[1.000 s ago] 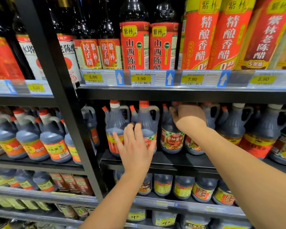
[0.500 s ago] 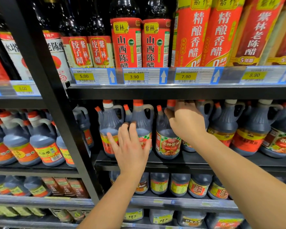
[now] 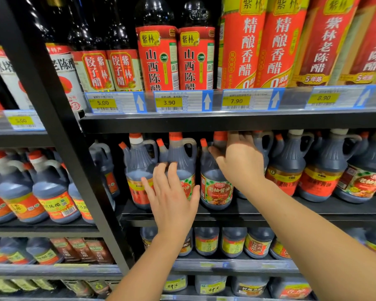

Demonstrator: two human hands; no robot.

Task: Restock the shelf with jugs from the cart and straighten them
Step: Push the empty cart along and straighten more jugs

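Right hand (image 3: 240, 161) slid left, gripping dark plastic jug (image 3: 216, 187), left hand (image 3: 172, 198) flat

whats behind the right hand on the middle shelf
A dark plastic jug with a red-and-green label; the right hand covers its handle. Another dark jug peeks out behind, its label hidden.

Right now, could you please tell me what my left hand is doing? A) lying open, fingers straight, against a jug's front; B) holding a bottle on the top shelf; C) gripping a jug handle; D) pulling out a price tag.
A: the left hand has its fingers straight and spread over the front of the jug, curled round nothing.
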